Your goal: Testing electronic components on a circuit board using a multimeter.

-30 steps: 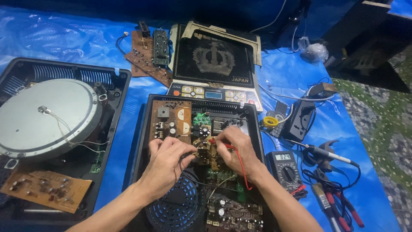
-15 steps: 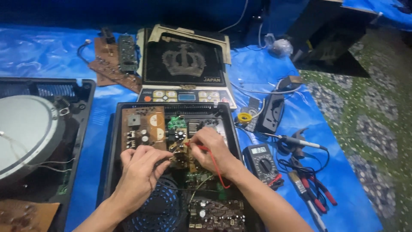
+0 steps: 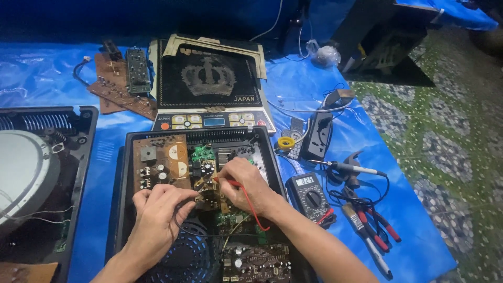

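Circuit board (image 3: 201,175) probed inside an opened black appliance casing (image 3: 126,209).

A red probe (image 3: 233,183) is pinched in the right hand (image 3: 246,186); the left hand (image 3: 157,215) is closed on a black lead against the board. A multimeter (image 3: 310,196) lies just beside the casing on blue sheeting (image 3: 367,136).

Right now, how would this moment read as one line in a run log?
left hand: black probe on circuit board | right hand: red probe on board | meter: right of open case
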